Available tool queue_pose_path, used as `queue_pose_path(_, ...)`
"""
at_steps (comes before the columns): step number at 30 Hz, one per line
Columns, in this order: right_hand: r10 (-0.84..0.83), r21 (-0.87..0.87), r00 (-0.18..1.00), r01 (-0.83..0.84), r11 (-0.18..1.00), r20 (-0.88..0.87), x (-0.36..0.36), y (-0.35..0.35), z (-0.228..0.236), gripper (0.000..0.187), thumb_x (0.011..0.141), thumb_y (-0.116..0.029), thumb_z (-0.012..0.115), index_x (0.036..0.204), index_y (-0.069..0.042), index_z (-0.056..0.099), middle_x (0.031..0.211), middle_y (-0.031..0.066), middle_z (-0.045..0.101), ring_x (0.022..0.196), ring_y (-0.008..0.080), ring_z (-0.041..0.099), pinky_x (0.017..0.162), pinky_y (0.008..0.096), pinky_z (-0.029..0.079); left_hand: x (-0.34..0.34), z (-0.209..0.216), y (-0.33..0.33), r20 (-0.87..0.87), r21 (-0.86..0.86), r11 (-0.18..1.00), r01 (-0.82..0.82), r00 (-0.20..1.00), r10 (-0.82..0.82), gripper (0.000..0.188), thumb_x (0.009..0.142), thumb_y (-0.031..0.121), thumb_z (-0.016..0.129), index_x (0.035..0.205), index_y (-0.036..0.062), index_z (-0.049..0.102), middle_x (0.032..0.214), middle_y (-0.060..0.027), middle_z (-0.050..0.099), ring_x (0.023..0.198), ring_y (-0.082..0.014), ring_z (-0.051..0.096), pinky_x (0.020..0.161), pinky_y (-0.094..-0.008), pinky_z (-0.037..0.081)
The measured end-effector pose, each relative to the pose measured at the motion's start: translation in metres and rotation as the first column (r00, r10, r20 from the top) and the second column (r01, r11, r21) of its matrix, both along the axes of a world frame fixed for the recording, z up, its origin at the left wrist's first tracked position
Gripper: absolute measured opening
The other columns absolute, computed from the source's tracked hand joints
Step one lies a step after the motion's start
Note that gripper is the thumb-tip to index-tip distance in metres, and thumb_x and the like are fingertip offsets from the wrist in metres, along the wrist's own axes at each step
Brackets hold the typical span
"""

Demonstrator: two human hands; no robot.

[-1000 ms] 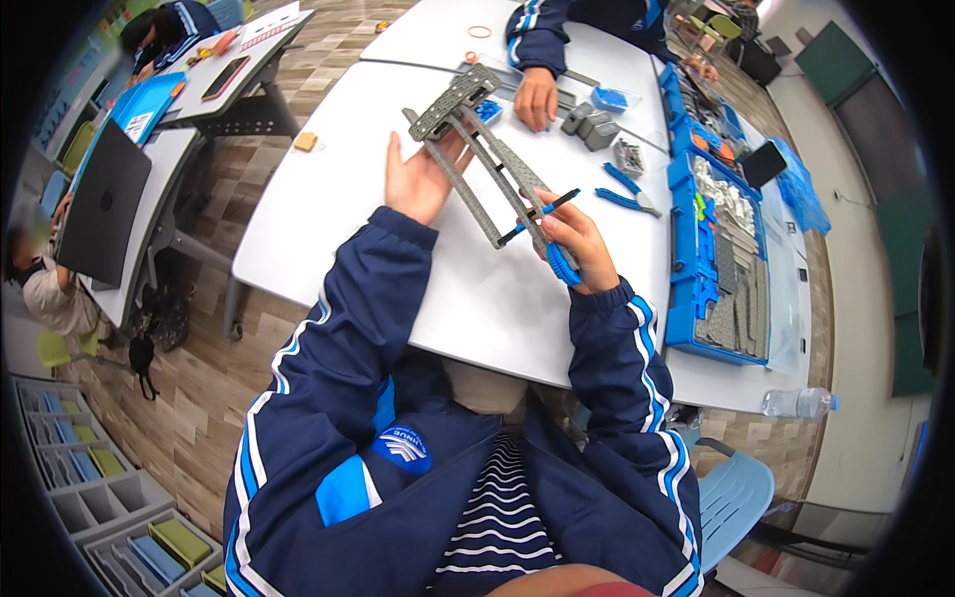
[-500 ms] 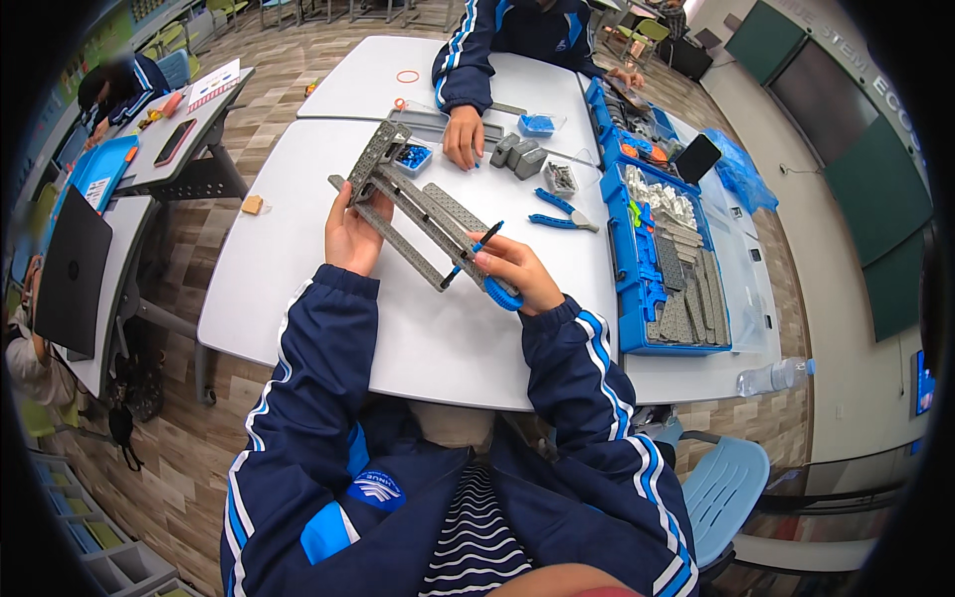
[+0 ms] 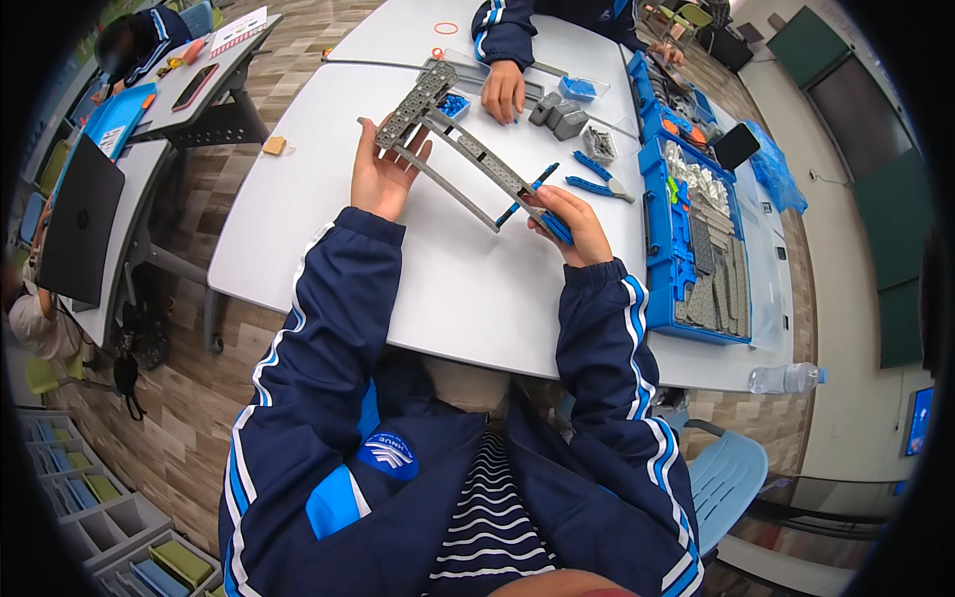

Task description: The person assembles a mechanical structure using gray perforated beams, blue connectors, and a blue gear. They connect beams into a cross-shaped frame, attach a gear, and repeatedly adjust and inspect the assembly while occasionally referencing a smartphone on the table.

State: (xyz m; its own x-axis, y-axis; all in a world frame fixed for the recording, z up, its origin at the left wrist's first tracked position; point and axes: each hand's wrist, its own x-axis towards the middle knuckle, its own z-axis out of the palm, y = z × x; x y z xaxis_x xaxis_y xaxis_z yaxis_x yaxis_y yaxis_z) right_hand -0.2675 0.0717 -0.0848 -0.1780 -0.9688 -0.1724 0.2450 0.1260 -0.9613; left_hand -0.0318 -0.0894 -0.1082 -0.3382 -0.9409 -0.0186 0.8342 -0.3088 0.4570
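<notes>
Left hand: our left hand [image 3: 381,184] sits below the perforated plate [image 3: 418,104], thumb raised at its left edge, fingers spread behind; we cannot tell how firmly it grips. If the support is only light, a shift of the palm could let that end tip.

Grey frame: we have the grey frame [image 3: 484,159] tilted above the white bench [image 3: 298,229], between our two hands, plate end farther from us. Pulling unevenly might twist its joints (the bars look slender to us).

Co-worker's hand: the co-worker's hand [image 3: 503,92] rests on the bench beyond the plate, close to a tub of blue pins [image 3: 454,105]; swinging the frame outward might bump either.

Blue-and-black rod: the blue-and-black rod [image 3: 545,177] crosses the frame's lower end; a sideways push from us could slide it loose.

Right hand: the fingers of our right hand [image 3: 582,229] pinch that lower end beside the ribbed blue part [image 3: 556,228]; squeezing hard there might shift it.

Pliers: blue-handled pliers [image 3: 595,187] lie near the right hand, where a wide sweep could push them.

Marks, left to right: the laptop [image 3: 85,224] has a round maker's emblem on its lid; a printed sheet [image 3: 239,30] is too small to read; our jacket's round blue badge [image 3: 388,455] carries white stripes and lettering.
</notes>
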Motion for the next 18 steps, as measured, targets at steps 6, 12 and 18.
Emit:
queue_pose_path(6, 0.021, 0.011, 1.000, -0.021, 1.000, 0.011, -0.0008, 0.0020, 0.0056, 0.039, 0.095, -0.030, 0.064, 0.119, 0.000, 0.063, 0.110, 0.0111, 0.068, 0.082, 0.0145, 0.064, 0.076, 0.0254, 0.052, 0.0037, 0.0017, -0.0026, -0.088, 0.004, 0.999, 0.040, 0.995, -0.040, 0.051, 0.096, 0.043, 0.063, 0.120, -0.0022, 0.054, 0.125, -0.0183, 0.058, 0.123, -0.0357, 0.054, 0.098, -0.0423, 0.051)
queue_pose_path(12, 0.031, 0.018, 0.999, -0.031, 0.999, 0.008, -0.0012, 0.0017, 0.0059, 0.037, 0.096, -0.031, 0.063, 0.118, -0.001, 0.063, 0.110, 0.0098, 0.068, 0.084, 0.0132, 0.063, 0.077, 0.0248, 0.051, 0.0061, -0.0032, -0.0062, -0.064, 0.008, 1.000, 0.026, 0.998, -0.026, 0.043, 0.097, 0.038, 0.063, 0.116, -0.0006, 0.057, 0.120, -0.0174, 0.062, 0.120, -0.0350, 0.058, 0.094, -0.0383, 0.055)
queue_pose_path(18, 0.033, 0.027, 0.999, -0.033, 0.999, -0.002, -0.0015, 0.0022, 0.0063, 0.037, 0.096, -0.031, 0.063, 0.117, -0.001, 0.064, 0.110, 0.0090, 0.068, 0.083, 0.0126, 0.063, 0.077, 0.0243, 0.050, 0.0059, -0.0074, -0.0062, -0.043, -0.001, 1.000, -0.006, 0.999, 0.005, 0.037, 0.098, 0.035, 0.062, 0.114, 0.0018, 0.056, 0.120, -0.0179, 0.063, 0.118, -0.0358, 0.060, 0.091, -0.0383, 0.056)
